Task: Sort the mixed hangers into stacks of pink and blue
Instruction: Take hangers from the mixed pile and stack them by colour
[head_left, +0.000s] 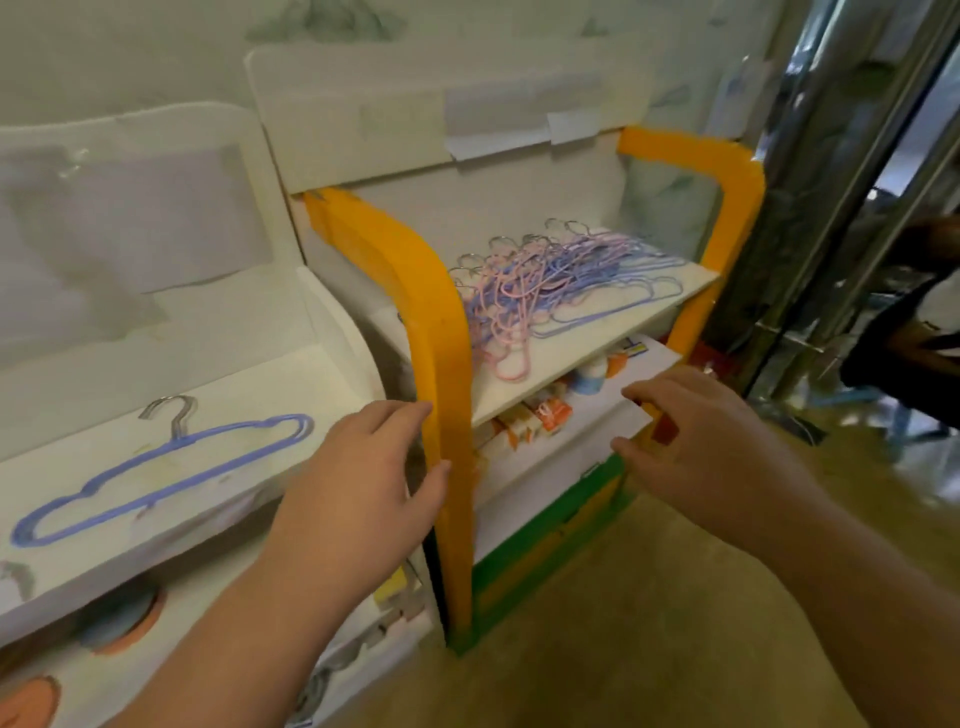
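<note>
Both hands, left hand (363, 467) and right hand (696, 436), are empty with loose fingers; reach to the mixed pile (545, 291) at upper centre and lift one hanger slowly by its hook, so it untangles.

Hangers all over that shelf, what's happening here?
A person is sorting them by colour. The mixed pile of pink and blue hangers is on the orange-framed shelf, and one blue hanger lies alone on the white shelf beside it. The left hand and right hand are both empty.
</note>
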